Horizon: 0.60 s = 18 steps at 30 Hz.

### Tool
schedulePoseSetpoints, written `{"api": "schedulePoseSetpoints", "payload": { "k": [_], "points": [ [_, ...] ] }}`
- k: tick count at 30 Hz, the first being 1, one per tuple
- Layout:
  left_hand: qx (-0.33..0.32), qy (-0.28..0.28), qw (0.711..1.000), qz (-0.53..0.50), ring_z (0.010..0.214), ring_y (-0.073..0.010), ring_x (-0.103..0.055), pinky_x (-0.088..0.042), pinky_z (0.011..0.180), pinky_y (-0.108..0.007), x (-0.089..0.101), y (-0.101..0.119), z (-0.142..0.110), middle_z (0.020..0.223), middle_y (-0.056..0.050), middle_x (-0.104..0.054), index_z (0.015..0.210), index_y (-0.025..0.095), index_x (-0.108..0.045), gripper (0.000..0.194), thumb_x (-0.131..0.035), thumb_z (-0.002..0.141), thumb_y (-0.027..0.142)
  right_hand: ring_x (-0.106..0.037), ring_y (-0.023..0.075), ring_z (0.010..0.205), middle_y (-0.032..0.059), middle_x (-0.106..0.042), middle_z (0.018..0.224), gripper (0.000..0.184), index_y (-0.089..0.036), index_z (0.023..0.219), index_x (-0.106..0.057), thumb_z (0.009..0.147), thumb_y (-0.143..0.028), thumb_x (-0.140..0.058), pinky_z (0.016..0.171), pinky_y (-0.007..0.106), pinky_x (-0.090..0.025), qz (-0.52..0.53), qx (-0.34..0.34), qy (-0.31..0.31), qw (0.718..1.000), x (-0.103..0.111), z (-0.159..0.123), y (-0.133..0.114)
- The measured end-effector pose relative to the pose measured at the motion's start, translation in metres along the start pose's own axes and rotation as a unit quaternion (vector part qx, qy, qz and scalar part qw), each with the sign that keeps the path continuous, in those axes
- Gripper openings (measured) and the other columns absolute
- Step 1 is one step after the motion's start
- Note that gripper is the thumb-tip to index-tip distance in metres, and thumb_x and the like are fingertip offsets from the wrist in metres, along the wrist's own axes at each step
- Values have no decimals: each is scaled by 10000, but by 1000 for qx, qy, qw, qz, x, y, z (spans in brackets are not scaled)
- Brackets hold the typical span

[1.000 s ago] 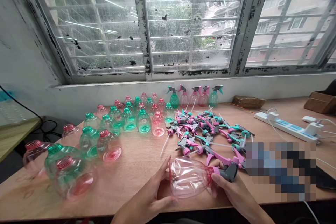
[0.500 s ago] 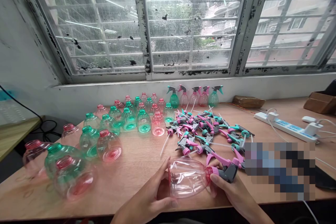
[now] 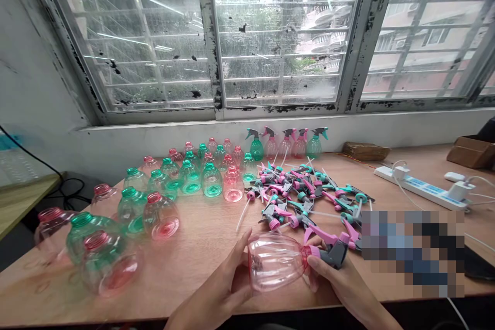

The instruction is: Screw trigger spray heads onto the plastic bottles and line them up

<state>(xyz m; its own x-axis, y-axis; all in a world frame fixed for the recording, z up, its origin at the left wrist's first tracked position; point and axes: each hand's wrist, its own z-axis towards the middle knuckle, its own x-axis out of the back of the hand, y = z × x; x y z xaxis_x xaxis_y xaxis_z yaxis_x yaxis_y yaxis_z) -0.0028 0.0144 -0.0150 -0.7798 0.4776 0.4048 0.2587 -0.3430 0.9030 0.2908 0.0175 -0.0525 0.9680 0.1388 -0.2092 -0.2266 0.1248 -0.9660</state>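
A clear pink spray bottle (image 3: 276, 263) lies sideways between my hands, just above the table's front edge. My left hand (image 3: 228, 281) cups its base, thumb below and fingers behind. At the neck, my right hand (image 3: 332, 270) grips the pink collar of the grey-and-pink spray head (image 3: 334, 252), which sits on the bottle's mouth. Whether the collar is fully tight I cannot tell. Just beyond lies a heap of loose pink, teal and grey spray heads (image 3: 286, 188), some with thin white tubes.
Open pink and green bottles (image 3: 161, 216) stand in rows at left. Several bottles with spray heads (image 3: 286, 144) line the back wall. A white power strip (image 3: 421, 187), a brown block (image 3: 366, 150) and a cardboard box (image 3: 472, 150) are at right, near a blurred patch.
Both hands stay almost in place on the bottle. The bottle has turned slightly about its length, and the shine on its side has shifted.
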Motion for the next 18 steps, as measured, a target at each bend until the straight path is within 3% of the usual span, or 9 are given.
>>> {"api": "schedulePoseSetpoints", "payload": {
  "k": [2, 7, 14, 18],
  "points": [
    [0, -2, 1000, 8, 1483, -316, -438, -311, 1258, -503, 1, -3, -1, 1692, -66, -337, 1632, 417, 0, 956, -648, 961, 205, -619, 200, 533, 2, -727, 630, 413, -206, 1015, -628, 868, -553, -797, 581, 320, -464, -1, -6, -2, 1000, 0, 0, 0],
    [18, -20, 999, 35, 1600, -358, -154, -115, 1302, -583, 4, -10, -3, 1751, -80, -170, 1636, 358, 63, 1136, -772, 876, 236, -625, 189, 535, 8, -736, 637, 389, -203, 1001, -622, 882, -531, -794, 565, 309, -486, 9, 0, -17, 1000, -1, 0, -2],
    [11, -17, 1000, 6, 1511, -334, -395, -291, 1273, -532, 2, -6, -1, 1735, -74, -231, 1629, 418, 26, 1056, -723, 918, 203, -626, 180, 524, 13, -732, 627, 366, -200, 976, -626, 887, -512, -796, 540, 293, -498, 19, 6, -17, 1000, -3, 1, -5],
    [8, -7, 1000, 11, 1570, -332, -281, -247, 1291, -528, 0, -5, 0, 1748, -56, -189, 1630, 418, 17, 988, -671, 955, 203, -622, 176, 522, 10, -734, 638, 354, -207, 1001, -635, 897, -509, -786, 525, 282, -496, 16, 3, -26, 1000, -3, 2, -5]
  ]
}}
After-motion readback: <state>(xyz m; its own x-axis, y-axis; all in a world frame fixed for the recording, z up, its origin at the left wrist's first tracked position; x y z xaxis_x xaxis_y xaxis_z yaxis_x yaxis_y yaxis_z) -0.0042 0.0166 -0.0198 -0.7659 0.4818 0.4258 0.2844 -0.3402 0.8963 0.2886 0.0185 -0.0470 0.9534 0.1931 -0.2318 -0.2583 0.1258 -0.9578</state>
